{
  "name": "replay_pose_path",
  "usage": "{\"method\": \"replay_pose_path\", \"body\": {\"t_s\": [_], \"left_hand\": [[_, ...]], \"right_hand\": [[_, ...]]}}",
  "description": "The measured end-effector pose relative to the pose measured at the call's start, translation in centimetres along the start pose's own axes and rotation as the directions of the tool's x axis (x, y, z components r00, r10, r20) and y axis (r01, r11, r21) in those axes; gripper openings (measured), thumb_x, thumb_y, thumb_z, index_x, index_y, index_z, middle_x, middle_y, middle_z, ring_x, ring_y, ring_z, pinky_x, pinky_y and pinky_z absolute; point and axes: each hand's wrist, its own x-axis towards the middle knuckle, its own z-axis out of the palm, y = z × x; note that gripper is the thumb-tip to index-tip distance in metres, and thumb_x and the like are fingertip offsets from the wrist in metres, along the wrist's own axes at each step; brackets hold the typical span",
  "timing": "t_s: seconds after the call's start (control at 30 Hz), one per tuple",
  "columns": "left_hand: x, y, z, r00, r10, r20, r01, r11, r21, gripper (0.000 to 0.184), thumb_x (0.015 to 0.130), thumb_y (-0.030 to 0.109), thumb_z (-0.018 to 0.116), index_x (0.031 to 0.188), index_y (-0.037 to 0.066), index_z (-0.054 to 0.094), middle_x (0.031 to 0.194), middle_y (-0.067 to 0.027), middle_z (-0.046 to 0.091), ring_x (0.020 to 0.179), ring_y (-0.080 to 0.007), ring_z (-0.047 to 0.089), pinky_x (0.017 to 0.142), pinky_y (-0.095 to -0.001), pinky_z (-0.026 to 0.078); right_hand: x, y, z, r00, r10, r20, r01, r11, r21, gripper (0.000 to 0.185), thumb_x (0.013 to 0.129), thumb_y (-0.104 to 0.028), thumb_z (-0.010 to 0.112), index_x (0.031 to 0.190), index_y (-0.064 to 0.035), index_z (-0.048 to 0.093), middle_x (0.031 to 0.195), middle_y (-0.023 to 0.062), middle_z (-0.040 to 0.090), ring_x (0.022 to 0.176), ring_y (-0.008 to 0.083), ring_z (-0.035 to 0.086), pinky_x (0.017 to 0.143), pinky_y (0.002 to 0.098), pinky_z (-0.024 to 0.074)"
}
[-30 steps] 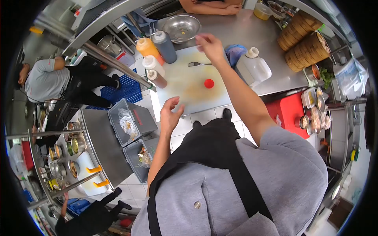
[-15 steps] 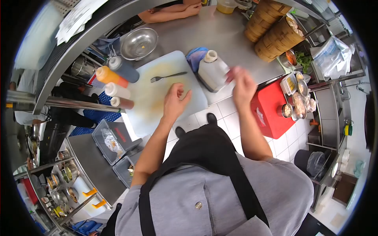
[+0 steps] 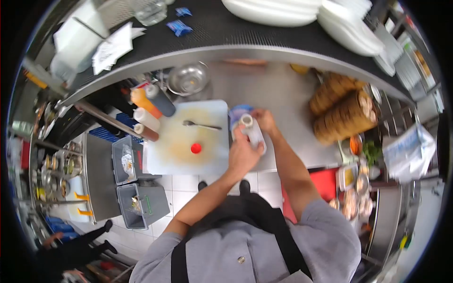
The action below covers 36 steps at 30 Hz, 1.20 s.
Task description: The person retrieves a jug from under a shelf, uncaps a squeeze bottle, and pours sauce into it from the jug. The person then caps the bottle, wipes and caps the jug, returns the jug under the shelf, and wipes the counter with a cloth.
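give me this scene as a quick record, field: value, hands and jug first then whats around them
left hand: on the white jug, near side; firmness of grip unclear
right hand: at the jug's far side, blurred; contact unclear
jug mouth: uncapped
cutting board: left of the jug
on the board: red cap, utensil
squeeze bottles: four, along the board's left edge
metal bowl: beyond the board
bamboo steamers: right side of the counter

jug (image 3: 255,134) partly hidden, fork (image 3: 203,125) blurred, plates (image 3: 273,12) cropped above
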Motion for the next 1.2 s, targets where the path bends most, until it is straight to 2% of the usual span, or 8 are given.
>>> {"method": "replay_pose_path", "body": {"t_s": [0.3, 0.37, 0.4, 0.47, 0.53, 0.67, 0.87, 1.2], "left_hand": [[0.1, 2.6, -1.9, 0.989, -0.113, 0.092, 0.087, 0.966, 0.245, 0.067, 0.086, 0.022, 0.077, 0.139, 0.004, 0.039, 0.093, -0.0204, 0.069, 0.086, -0.0392, 0.071, 0.081, -0.0454, 0.056], [0.0, 4.8, -7.2, 0.968, 0.213, -0.132, -0.217, 0.976, -0.015, 0.04, 0.09, 0.019, 0.074, 0.123, 0.003, 0.059, 0.098, -0.0168, 0.07, 0.091, -0.0282, 0.071, 0.082, -0.0389, 0.056], [-0.6, 8.4, -11.6, 0.911, 0.237, -0.337, -0.276, 0.959, -0.072, 0.018, 0.093, 0.014, 0.071, 0.107, 0.002, 0.067, 0.102, -0.0124, 0.07, 0.094, -0.019, 0.068, 0.083, -0.0352, 0.055], [2.3, 12.8, -21.7, 0.344, 0.674, -0.654, -0.467, 0.727, 0.504, 0.007, 0.09, 0.007, 0.075, 0.092, 0.003, 0.069, 0.079, -0.0048, 0.068, 0.07, -0.0137, 0.064, 0.069, -0.031, 0.053], [4.7, 17.4, -31.2, 0.224, 0.619, -0.753, -0.227, 0.784, 0.577, 0.014, 0.093, 0.019, 0.072, 0.09, 0.004, 0.072, 0.077, -0.008, 0.071, 0.072, -0.0189, 0.069, 0.07, -0.0328, 0.053], [16.5, 19.7, -47.4, 0.569, 0.621, -0.539, 0.105, 0.595, 0.797, 0.032, 0.083, 0.033, 0.069, 0.1, 0.008, 0.077, 0.096, -0.0191, 0.075, 0.094, -0.0371, 0.073, 0.085, -0.043, 0.057], [22.4, 20.3, -50.9, 0.788, 0.471, -0.397, 0.202, 0.411, 0.889, 0.032, 0.076, 0.028, 0.073, 0.097, 0.005, 0.079, 0.099, -0.0232, 0.075, 0.101, -0.0415, 0.071, 0.093, -0.0455, 0.056], [22.7, 21.1, -53.3, 0.678, 0.654, -0.336, 0.233, 0.242, 0.942, 0.028, 0.089, 0.013, 0.056, 0.105, -0.009, 0.066, 0.104, -0.0328, 0.069, 0.103, -0.0484, 0.067, 0.093, -0.055, 0.052]], "right_hand": [[-2.2, -5.6, -3.9, 0.979, 0.007, -0.202, -0.003, 1.0, 0.02, 0.02, 0.092, -0.021, 0.073, 0.098, -0.0021, 0.077, 0.079, 0.0115, 0.074, 0.072, 0.016, 0.067, 0.07, 0.0311, 0.0528], [-1.9, -5.2, -5.3, 0.963, 0.017, -0.268, 0.021, 0.99, 0.139, 0.021, 0.094, -0.02, 0.072, 0.097, 0.0008, 0.076, 0.073, 0.0043, 0.068, 0.068, 0.01, 0.058, 0.066, 0.0272, 0.0486], [-1.7, -4.2, -6.3, 0.956, -0.006, -0.293, 0.059, 0.983, 0.172, 0.018, 0.097, -0.017, 0.069, 0.096, 0.0005, 0.075, 0.075, 0.0017, 0.068, 0.068, 0.0087, 0.058, 0.065, 0.0256, 0.0486], [-2.5, -3.8, -6.9, 0.95, -0.025, -0.311, 0.096, 0.972, 0.214, 0.017, 0.099, -0.014, 0.066, 0.096, 0.0001, 0.075, 0.076, -0.0009, 0.067, 0.069, 0.0074, 0.059, 0.065, 0.0239, 0.0487], [-4.4, -5.8, -8.8, 0.921, 0.011, -0.39, 0.106, 0.956, 0.275, 0.015, 0.099, -0.012, 0.066, 0.098, -0.0001, 0.075, 0.078, 0.0002, 0.067, 0.068, 0.0065, 0.056, 0.064, 0.0232, 0.0485], [-7.6, -8.2, -10.0, 0.92, 0.027, -0.392, 0.078, 0.965, 0.25, 0.017, 0.099, -0.013, 0.066, 0.099, 0.0012, 0.075, 0.08, 0.001, 0.069, 0.068, 0.0064, 0.058, 0.064, 0.023, 0.0489], [-11.7, -6.5, -10.7, 0.91, 0.034, -0.414, 0.042, 0.984, 0.173, 0.022, 0.1, -0.018, 0.067, 0.099, 0.002, 0.074, 0.076, 0.0013, 0.068, 0.064, 0.0068, 0.057, 0.061, 0.0227, 0.0476], [-15.1, -3.9, -12.3, 0.893, 0.14, -0.428, 0.013, 0.942, 0.335, 0.021, 0.1, -0.018, 0.067, 0.094, 0.001, 0.072, 0.073, 0.0013, 0.066, 0.063, 0.0063, 0.055, 0.059, 0.0231, 0.0449]]}}
